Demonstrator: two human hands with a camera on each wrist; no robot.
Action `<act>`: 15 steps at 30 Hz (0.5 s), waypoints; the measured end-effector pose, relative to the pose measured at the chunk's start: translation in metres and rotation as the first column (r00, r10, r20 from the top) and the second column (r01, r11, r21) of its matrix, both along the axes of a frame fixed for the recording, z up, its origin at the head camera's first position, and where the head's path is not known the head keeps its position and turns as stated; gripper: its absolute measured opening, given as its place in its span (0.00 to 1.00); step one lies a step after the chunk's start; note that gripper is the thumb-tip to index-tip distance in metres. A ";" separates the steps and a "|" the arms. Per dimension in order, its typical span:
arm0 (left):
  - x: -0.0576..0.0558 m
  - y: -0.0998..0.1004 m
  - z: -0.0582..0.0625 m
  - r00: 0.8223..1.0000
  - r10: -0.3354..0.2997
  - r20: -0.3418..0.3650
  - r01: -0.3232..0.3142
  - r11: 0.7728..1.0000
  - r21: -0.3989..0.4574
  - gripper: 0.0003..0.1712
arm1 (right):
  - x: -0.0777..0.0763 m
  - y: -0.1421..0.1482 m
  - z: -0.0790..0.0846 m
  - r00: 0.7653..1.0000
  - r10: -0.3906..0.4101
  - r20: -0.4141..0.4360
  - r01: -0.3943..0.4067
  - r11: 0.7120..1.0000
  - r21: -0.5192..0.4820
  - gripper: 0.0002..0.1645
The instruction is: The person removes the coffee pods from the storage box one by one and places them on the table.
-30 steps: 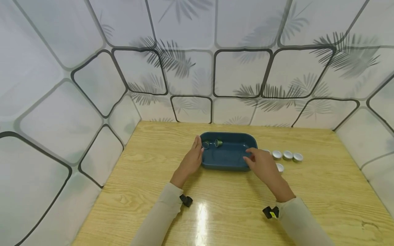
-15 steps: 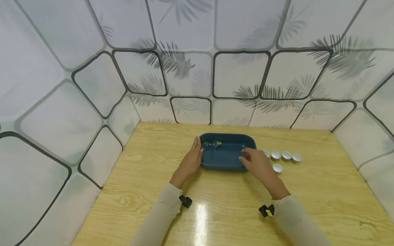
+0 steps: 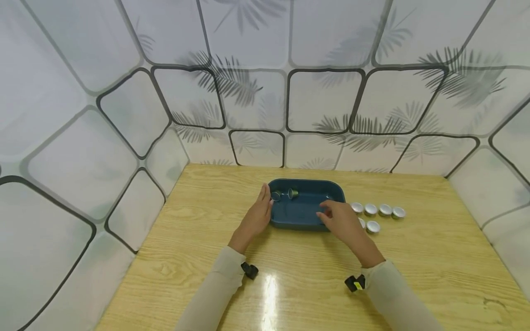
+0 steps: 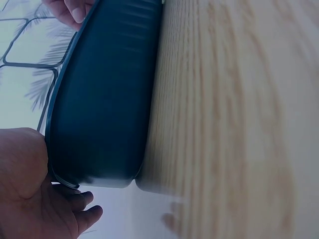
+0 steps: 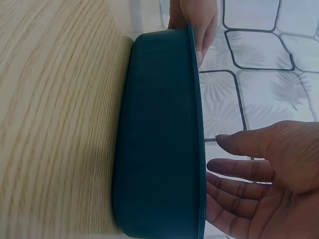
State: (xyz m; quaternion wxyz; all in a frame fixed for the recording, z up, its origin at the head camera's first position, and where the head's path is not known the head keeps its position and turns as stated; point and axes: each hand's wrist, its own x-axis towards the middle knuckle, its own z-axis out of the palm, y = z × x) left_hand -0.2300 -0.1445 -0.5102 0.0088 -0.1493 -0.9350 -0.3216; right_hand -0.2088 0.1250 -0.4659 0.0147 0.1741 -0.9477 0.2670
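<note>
A dark blue rectangular dish with rounded corners stands on the table. At its left end, my left hand holds the dish, the fingers along the outside wall and the thumb over the rim. Two green coffee capsules lie inside near that end: one capsule on its side and another capsule close to my thumb. My right hand hovers over the right part of the dish. In the right wrist view, its thumb and fingers are apart with nothing between them.
To the right of the dish, several coffee capsules sit in two rows, pale lids up. My right hand partly hides the nearer row. The wooden table meets a patterned cloth wall at the back and sides.
My right hand has moved slightly left over the dish, uncovering more of the capsules on the table. The left hand and the two capsules inside stay as they were.
</note>
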 end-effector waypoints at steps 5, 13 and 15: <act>-0.001 -0.001 -0.001 1.000 -0.003 -0.007 0.003 1.000 0.000 0.33 | 0.000 -0.003 0.000 1.000 0.010 -0.019 -0.010 1.000 -0.008 0.19; 0.000 -0.001 0.000 0.999 -0.006 -0.033 0.007 1.000 0.005 0.33 | -0.001 -0.009 0.002 0.999 0.021 -0.026 -0.022 1.000 -0.011 0.18; 0.000 0.000 0.000 0.999 -0.006 -0.037 0.007 1.000 0.004 0.33 | -0.002 -0.010 0.002 0.999 0.020 -0.025 -0.020 1.000 -0.005 0.18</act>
